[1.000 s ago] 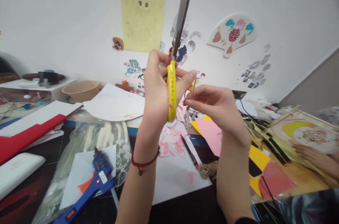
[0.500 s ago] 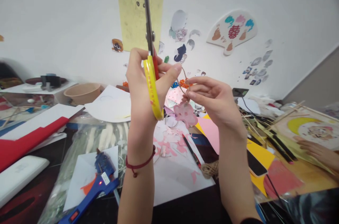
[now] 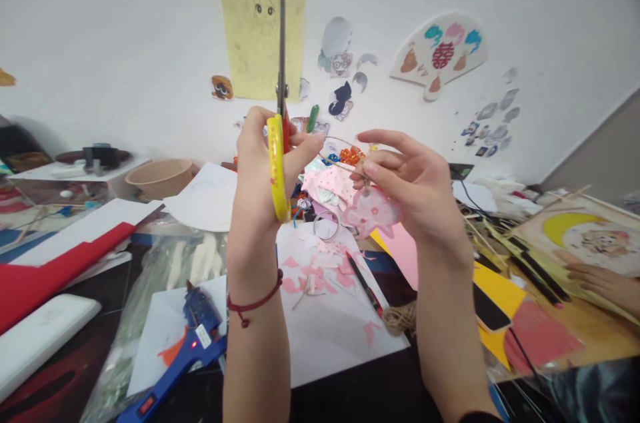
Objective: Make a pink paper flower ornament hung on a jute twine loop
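Note:
My left hand (image 3: pixel 257 170) has scissors (image 3: pixel 277 163) with yellow and red handles hooked on it, blades pointing up. Its thumb and fingertips also pinch one end of a loop of thin brown twine (image 3: pixel 339 138). To the right, my right hand (image 3: pixel 413 186) pinches the other end of that twine between thumb and fingers. Just below those fingertips hangs a pink flower-shaped cutout (image 3: pixel 371 211), partly covered by the hand. A metal ring (image 3: pixel 327 226) shows beside the flower; whether it is attached to it I cannot tell.
White paper (image 3: pixel 345 350) with pink scraps lies below my hands, beside a pen (image 3: pixel 364 282) and a twine ball (image 3: pixel 400 320). A blue glue gun (image 3: pixel 193 343) with a lit red light is at left. Another person's hand (image 3: pixel 603 280) rests at far right.
My hands have moved apart slightly, drawing the twine loop out sideways. The pink flower has shifted right with my right hand and turned. The scissors stay on my left hand.

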{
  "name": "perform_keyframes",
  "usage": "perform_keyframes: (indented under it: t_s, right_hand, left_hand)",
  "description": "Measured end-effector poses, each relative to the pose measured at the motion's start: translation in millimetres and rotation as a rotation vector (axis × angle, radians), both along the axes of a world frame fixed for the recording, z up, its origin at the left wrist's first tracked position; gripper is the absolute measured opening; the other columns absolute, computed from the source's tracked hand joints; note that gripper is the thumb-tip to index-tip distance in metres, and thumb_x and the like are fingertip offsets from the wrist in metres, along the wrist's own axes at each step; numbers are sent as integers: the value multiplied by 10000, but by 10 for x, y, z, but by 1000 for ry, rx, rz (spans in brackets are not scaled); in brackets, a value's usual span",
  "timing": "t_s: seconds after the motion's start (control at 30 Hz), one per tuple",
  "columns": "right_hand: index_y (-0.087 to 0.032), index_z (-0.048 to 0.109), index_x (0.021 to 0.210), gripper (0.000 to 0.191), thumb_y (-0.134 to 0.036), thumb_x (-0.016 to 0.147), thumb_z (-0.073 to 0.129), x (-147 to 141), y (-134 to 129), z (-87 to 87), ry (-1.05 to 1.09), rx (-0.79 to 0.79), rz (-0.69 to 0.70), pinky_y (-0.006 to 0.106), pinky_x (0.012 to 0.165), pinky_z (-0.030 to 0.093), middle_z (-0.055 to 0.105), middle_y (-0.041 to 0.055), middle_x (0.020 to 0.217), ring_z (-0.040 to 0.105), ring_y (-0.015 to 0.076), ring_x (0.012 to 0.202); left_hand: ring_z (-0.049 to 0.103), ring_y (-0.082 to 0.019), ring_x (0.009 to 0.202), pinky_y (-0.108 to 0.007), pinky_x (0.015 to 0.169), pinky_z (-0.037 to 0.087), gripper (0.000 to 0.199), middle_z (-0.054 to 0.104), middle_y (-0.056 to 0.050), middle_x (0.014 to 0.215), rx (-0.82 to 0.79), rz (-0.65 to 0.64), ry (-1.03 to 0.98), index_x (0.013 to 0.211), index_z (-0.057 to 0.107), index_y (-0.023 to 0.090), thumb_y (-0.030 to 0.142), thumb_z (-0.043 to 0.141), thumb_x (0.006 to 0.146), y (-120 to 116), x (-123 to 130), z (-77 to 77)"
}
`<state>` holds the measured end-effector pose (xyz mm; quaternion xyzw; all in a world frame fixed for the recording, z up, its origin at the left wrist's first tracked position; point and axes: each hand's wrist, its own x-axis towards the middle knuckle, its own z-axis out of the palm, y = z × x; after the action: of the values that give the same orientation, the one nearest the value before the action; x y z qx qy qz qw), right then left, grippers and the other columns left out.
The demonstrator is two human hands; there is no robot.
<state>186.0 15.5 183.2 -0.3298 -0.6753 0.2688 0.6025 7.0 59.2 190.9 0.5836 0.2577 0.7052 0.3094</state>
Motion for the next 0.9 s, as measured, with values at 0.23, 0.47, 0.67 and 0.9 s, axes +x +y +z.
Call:
perform_keyframes:
  t_s: [0.23, 0.47, 0.67, 0.9]
  right_hand:
    - [-304, 576, 1176, 367, -323, 854, 751, 67, -46, 33, -19, -23, 15, 345, 717, 568, 650, -23, 764, 668, 166, 726]
    - [-306, 413, 1044, 447, -289, 807, 792, 193, -196, 90, -42, -108, 120, 299, 596, 519, 667, -48, 726, 667, 155, 668]
    - [-297, 361, 1003, 414, -232, 856, 742, 234, -253, 83, -79, -110, 292, 279, 621, 533, 720, -45, 752, 690, 148, 715]
    - [-310, 380, 1028, 438, -260, 846, 775, 291, -324, 71, -91, -193, 386, 261, 433, 428, 727, -39, 778, 606, 135, 563]
  left_hand:
    - [493, -137, 661, -327, 646, 432, 427, 573, -8, 814, 128, 169, 63, 860, 436, 240, 554, 725, 856, -114, 32, 23]
    - [512, -176, 1052, -345, 1011, 430, 399, 454, -78, 1162, 497, 409, 269, 1017, 328, 270, 547, 605, 943, -401, 1, 355]
    - [573, -188, 925, -340, 817, 431, 500, 606, -70, 1242, 470, 422, 835, 1123, 453, 253, 518, 742, 813, -680, -543, 397]
    - [573, -123, 686, -250, 604, 398, 715, 665, -30, 1014, 342, 621, 1237, 1145, 505, 206, 826, 543, 790, -762, -1003, 136]
